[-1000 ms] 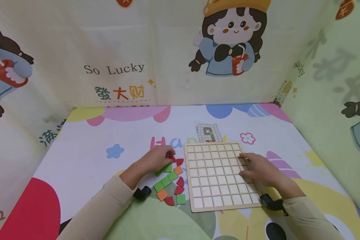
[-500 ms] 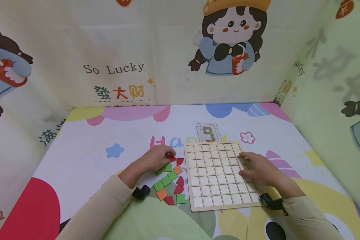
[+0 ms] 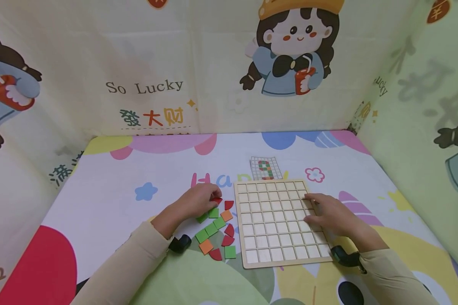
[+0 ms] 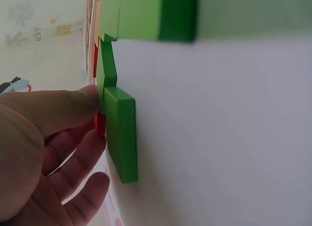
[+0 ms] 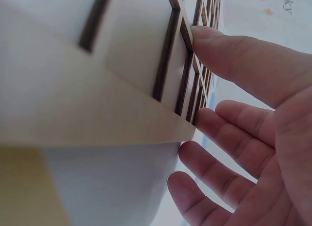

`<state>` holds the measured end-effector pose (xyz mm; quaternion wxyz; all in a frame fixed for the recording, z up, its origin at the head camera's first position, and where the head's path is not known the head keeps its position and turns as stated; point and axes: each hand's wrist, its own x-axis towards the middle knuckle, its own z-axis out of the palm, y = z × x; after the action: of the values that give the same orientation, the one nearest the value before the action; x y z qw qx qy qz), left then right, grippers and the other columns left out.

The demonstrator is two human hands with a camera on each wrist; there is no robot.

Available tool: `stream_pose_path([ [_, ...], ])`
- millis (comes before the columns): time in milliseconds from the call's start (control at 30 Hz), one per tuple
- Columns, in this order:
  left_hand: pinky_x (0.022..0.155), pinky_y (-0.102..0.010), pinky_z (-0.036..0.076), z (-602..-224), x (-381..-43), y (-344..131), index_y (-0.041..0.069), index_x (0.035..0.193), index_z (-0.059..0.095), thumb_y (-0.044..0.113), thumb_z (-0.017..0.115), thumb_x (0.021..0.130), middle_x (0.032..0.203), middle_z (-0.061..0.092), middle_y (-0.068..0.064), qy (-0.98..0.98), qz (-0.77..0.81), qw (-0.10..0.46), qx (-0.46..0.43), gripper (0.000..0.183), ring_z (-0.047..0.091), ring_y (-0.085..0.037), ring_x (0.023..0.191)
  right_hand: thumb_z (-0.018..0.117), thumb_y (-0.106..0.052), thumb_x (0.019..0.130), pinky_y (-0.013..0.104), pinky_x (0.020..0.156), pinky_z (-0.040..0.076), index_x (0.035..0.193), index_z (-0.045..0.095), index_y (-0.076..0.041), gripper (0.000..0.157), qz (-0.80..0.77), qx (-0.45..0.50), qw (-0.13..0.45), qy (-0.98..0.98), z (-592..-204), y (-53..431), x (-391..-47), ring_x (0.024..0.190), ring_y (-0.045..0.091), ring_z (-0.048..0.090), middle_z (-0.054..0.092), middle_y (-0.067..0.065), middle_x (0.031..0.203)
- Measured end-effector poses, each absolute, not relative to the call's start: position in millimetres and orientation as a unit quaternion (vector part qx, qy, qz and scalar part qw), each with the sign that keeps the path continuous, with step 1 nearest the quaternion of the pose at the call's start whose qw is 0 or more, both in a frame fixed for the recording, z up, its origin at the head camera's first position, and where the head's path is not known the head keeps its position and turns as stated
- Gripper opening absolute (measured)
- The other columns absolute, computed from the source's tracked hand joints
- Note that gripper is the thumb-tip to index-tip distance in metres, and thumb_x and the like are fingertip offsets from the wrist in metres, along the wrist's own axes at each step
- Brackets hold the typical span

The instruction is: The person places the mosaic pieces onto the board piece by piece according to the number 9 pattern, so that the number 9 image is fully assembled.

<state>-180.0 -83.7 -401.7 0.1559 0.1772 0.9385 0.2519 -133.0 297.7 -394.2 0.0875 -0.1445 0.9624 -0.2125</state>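
At the left of the loose tiles, my left hand (image 3: 196,201) pinches a red quarter-circle tile (image 3: 216,200) between thumb and fingers. In the left wrist view that red tile (image 4: 100,123) is mostly hidden behind a green square tile (image 4: 122,133). My right hand (image 3: 333,215) rests on the right edge of a wooden grid board (image 3: 267,266), its thumb and fingertips touching the frame and grid. The right wrist view shows the fingers (image 5: 214,172) loosely extended beside the board's edge. No tiles lie in the grid's cells.
Several green squares (image 3: 211,229), orange squares (image 3: 206,246) and red quarter-circles (image 3: 227,241) lie between my left hand and the board. Behind the board is a small grid card (image 3: 256,169) with a coloured figure 9. Patterned cloth walls (image 3: 213,51) enclose the table.
The red tile at my left fingertips has shifted slightly away from me and shows less of its face. My right hand and the board stay in place.
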Motion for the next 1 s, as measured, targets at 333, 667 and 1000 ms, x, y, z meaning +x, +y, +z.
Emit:
stream_pose_path([
  [333, 0.073, -0.028, 0.053, -399.6, -181.8, -85.9, 0.012, 0.116, 0.07, 0.017, 0.078, 0.089, 0.099, 0.062, 0.0, 0.942, 0.22, 0.156, 0.201, 0.029, 0.055, -0.018, 0.091, 0.079, -0.023, 0.085, 0.064, 0.096, 0.042, 0.135, 0.053, 0.008, 0.064, -0.209, -0.149, 0.086, 0.963, -392.7, 297.7, -132.0, 0.117, 0.048, 0.054, 0.057, 0.029, 0.129],
  [667, 0.082, -0.032, 0.054, -403.1, -184.2, -88.6, 0.012, 0.126, 0.07, 0.017, 0.074, 0.092, 0.117, 0.061, -0.006, 0.936, 0.206, 0.173, 0.226, 0.035, 0.053, -0.022, 0.105, 0.079, -0.022, 0.085, 0.063, 0.096, 0.042, 0.135, 0.053, 0.008, 0.064, -0.217, -0.153, 0.086, 0.96, -391.5, 297.2, -132.8, 0.116, 0.047, 0.054, 0.057, 0.029, 0.13],
  [1000, 0.077, -0.028, 0.055, -400.9, -184.9, -91.1, 0.008, 0.123, 0.07, 0.013, 0.075, 0.09, 0.111, 0.064, -0.004, 0.931, 0.234, 0.182, 0.212, 0.034, 0.054, -0.02, 0.099, 0.08, -0.023, 0.084, 0.064, 0.097, 0.041, 0.135, 0.053, 0.008, 0.065, -0.218, -0.144, 0.087, 0.961, -392.6, 296.9, -132.2, 0.119, 0.048, 0.053, 0.056, 0.029, 0.131],
])
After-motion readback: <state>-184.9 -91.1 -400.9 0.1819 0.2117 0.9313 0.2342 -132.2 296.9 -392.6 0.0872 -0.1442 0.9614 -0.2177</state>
